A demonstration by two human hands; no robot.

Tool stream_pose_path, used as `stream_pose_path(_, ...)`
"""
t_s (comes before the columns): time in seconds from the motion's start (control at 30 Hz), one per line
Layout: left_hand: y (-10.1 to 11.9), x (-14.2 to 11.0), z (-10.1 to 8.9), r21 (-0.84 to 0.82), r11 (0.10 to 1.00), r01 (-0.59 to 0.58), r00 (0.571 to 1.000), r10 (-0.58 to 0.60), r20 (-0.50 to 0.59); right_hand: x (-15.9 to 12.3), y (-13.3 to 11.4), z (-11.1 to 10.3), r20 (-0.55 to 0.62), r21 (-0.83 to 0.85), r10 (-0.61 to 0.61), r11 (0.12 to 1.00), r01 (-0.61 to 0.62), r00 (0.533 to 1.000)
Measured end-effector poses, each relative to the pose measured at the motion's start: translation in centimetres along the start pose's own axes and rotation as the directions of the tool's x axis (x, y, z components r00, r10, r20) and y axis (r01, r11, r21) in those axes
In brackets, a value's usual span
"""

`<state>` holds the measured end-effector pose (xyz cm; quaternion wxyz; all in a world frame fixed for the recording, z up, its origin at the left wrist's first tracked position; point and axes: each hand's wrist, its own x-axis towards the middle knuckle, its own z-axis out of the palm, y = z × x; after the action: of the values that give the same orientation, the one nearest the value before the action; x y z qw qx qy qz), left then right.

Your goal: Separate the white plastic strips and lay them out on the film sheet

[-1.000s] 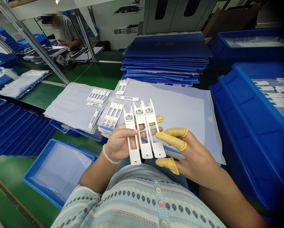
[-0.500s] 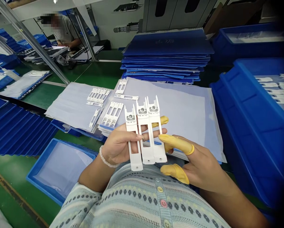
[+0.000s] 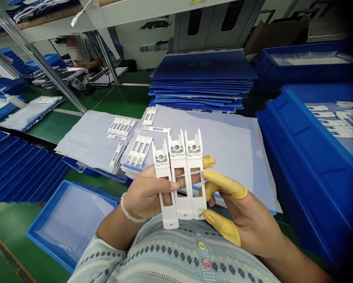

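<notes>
Three slim white plastic parts [image 3: 182,204], each with a rectangular window and a forked upper end, stand side by side in front of my body. The left one sits slightly lower than the other two. My left hand [image 3: 144,188] is closed on them, thumb in front and fingers behind; a yellow-covered fingertip pokes out past their right side. At the right part's edge is my right hand [image 3: 247,216], with yellow finger covers [image 3: 226,184]. Its index finger meets that edge, and its thumb reaches the lower corner.
More white parts [image 3: 139,149] lie on paper-covered stacks [image 3: 223,141] ahead. Behind rises a pile of blue sheets [image 3: 200,90]. Blue bins [image 3: 306,177] stand at right, and a blue tray [image 3: 35,232] at lower left. Another person [image 3: 85,51] sits at the far left.
The view has tipped upward slightly, so the scene sits lower. My right thumb has come in from apart to the lower corner of the right part.
</notes>
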<state>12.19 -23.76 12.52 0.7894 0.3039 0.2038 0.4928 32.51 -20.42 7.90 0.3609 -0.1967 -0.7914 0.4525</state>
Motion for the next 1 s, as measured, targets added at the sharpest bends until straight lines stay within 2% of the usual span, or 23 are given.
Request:
stream_pose_path(0.13, 0.3, 0.5, -0.8, -0.004, 0.998, -0.056, 0.998, 0.056, 0.042, 0.9, 0.0, -0.7, -0.012, -0.117, -0.075, 0.99, 0.073, 0.997)
stream_pose_path(0.23, 0.8, 1.0, -1.8, -0.032, 0.997, -0.069, 0.997, 0.07, 0.027, 2.3, -0.7, -1.3, -0.077, -0.327, -0.193, 0.932, 0.158, 0.978)
stream_pose_path(0.27, 1.0, 1.2, -2.2, -0.042, 0.997, -0.059, 0.998, 0.06, 0.023, 2.8, -1.0, -1.4, -0.049, -0.409, -0.236, 0.891, 0.197, 0.97)
stream_pose_path(0.33, 1.5, 1.5, -3.0, -0.065, 0.997, -0.035, 0.999, 0.036, 0.016, 3.9, -1.4, -1.4, 0.092, -0.538, -0.275, 0.795, 0.28, 0.957)
stream_pose_path(0.4, 2.0, 1.8, -3.9, -0.076, 0.997, -0.019, 1.0, 0.017, -0.025, 5.2, -1.4, -0.8, 0.243, -0.602, -0.251, 0.718, 0.348, 0.937)
stream_pose_path(0.5, 2.4, 1.9, -5.7, -0.086, 0.996, 0.01, 0.991, -0.021, -0.131, 7.1, -0.4, 0.6, 0.341, -0.648, -0.184, 0.665, 0.372, 0.922)
stream_pose_path(0.63, 2.6, 1.7, -8.2, -0.105, 0.994, 0.022, 0.971, -0.047, -0.233, 9.2, 1.6, 2.7, 0.396, -0.673, -0.083, 0.652, 0.35, 0.914)
stream_pose_path(0.73, 2.7, 1.2, -9.6, -0.099, 0.995, -0.028, 0.948, -0.005, -0.318, 10.7, 2.9, 3.4, 0.45, -0.639, -0.001, 0.698, 0.323, 0.893)
stream_pose_path(0.83, 3.0, 0.6, -10.5, -0.056, 0.989, -0.14, 0.878, 0.098, -0.468, 13.5, 4.8, 2.9, 0.459, -0.59, 0.085, 0.774, 0.232, 0.884)
stream_pose_path(0.93, 3.6, 0.0, -11.3, -0.022, 0.975, -0.221, 0.796, 0.168, -0.581, 18.4, 8.2, 1.8, 0.326, -0.643, 0.184, 0.762, 0.075, 0.927)
stream_pose_path(1.0, 3.9, -0.4, -11.8, -0.03, 0.969, -0.244, 0.784, 0.179, -0.594, 22.1, 10.9, 1.1, 0.204, -0.717, 0.286, 0.694, -0.056, 0.937)
